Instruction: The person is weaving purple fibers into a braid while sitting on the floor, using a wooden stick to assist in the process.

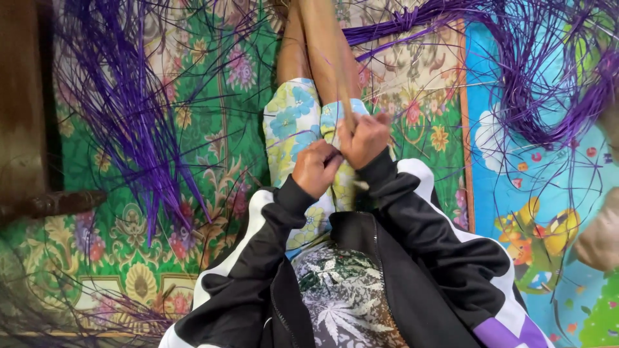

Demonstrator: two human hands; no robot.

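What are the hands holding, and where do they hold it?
Both the left hand and right hand close on a thin tan strip at its near end, over the lap.

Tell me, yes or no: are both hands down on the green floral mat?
No: the left hand and right hand are closed together above the lap over the floral shorts, off the green floral mat.

Down the left edge runs dark wooden furniture (22,109) with a turned leg (55,203). Beside it a big fan of purple strands (132,122) spreads over the green floral mat (206,135) — loose ends everywhere. Off to the right, a second tangle of purple strips (548,84) curls above a blue cartoon-print mat (548,212) — bright figures scattered across it.
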